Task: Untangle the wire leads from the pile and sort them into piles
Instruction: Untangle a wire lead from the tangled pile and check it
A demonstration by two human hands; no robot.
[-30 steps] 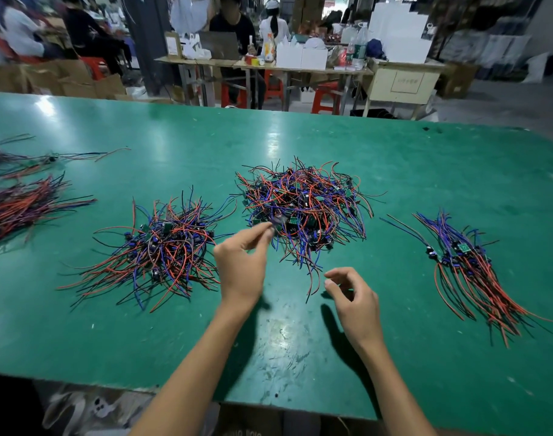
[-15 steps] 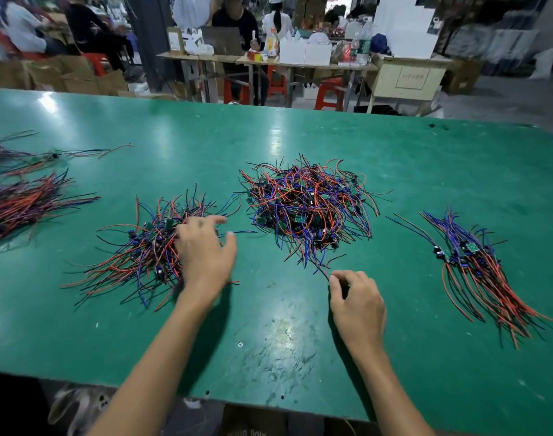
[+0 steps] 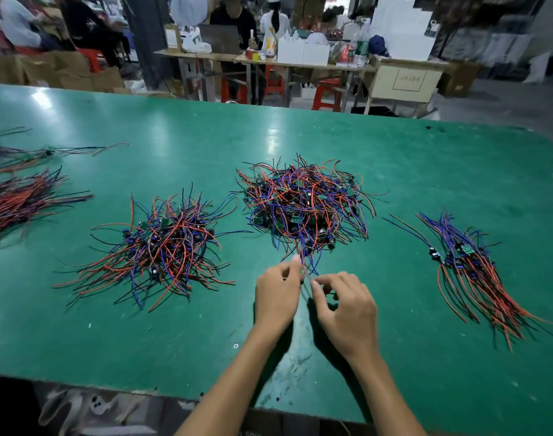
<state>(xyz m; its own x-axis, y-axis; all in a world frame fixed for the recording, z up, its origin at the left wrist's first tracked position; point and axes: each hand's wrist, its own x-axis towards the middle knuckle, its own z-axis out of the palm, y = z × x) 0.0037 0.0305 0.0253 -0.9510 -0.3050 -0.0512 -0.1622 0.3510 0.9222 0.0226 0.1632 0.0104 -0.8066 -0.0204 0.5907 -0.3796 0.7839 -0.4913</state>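
The left hand [image 3: 278, 291] and right hand [image 3: 347, 306] both pinch thin wire leads [image 3: 305, 265] trailing from the tangled pile [image 3: 303, 206] at mid-desk [image 3: 426, 171]. The leads look light and limp and likely snag, so grip near a board. Sorted piles lie at the right [image 3: 476, 272] and left [image 3: 155, 247].

A glossy green table [image 3: 426, 171] catches overhead light glare. Beyond it, a cluttered worktable [image 3: 269, 66] holds white boxes [image 3: 303, 53] above red stools [image 3: 327, 94]; cardboard cartons [image 3: 67, 75] sit far left, grey concrete floor [image 3: 505, 102] far right.
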